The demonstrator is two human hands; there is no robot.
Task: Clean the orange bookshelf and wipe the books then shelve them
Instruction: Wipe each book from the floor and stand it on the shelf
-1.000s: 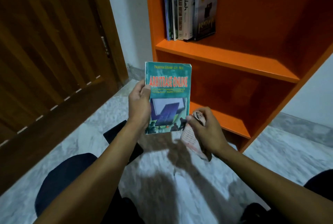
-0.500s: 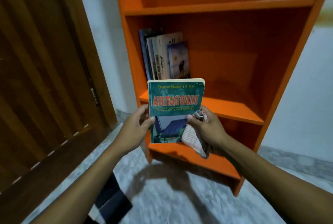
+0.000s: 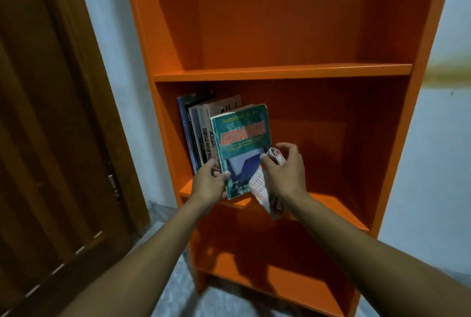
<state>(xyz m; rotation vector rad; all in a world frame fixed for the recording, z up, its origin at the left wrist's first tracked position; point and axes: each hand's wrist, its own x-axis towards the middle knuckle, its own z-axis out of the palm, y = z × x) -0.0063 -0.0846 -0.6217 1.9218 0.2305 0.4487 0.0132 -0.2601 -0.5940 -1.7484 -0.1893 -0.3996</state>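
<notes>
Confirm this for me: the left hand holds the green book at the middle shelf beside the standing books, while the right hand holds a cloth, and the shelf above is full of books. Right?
Not quite. The head view shows the shelf above bare, not full of books. The rest holds: the left hand holds the green book beside the standing books, and the right hand holds the cloth.

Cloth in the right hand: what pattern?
The cloth is white with a fine red check; the head view shows it.

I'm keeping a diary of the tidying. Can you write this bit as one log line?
step: shelving | left hand: grips green book | right hand: holds cloth, steadies book | place: orange bookshelf, beside standing books
</notes>
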